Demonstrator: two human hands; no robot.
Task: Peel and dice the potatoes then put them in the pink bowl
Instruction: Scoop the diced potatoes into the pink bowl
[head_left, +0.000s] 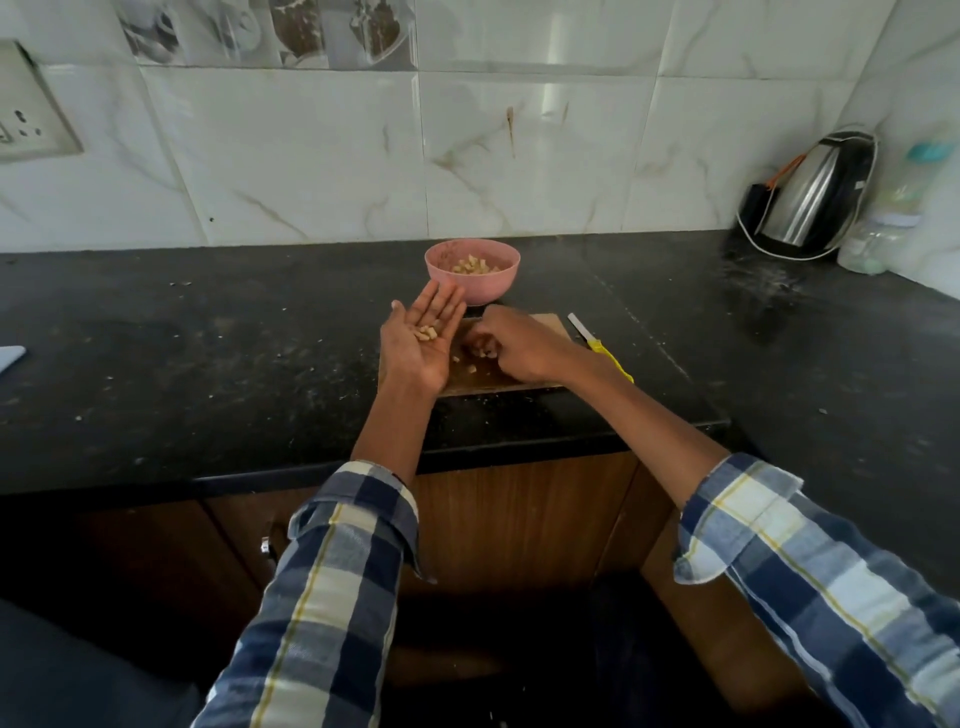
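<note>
Where counter (208, 332) ends, kettle (815, 195) aside.

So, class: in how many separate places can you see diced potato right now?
3: in the pink bowl, on the open left hand, and on the cutting board under the right hand, which may hide more.

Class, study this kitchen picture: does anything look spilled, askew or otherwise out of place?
Mostly tidy. Pale crumbs and specks are scattered over the black counter, notably left of the cutting board. A brownish streak runs down the wall tile above the pink bowl. The kettle leans tilted in the corner.
</note>
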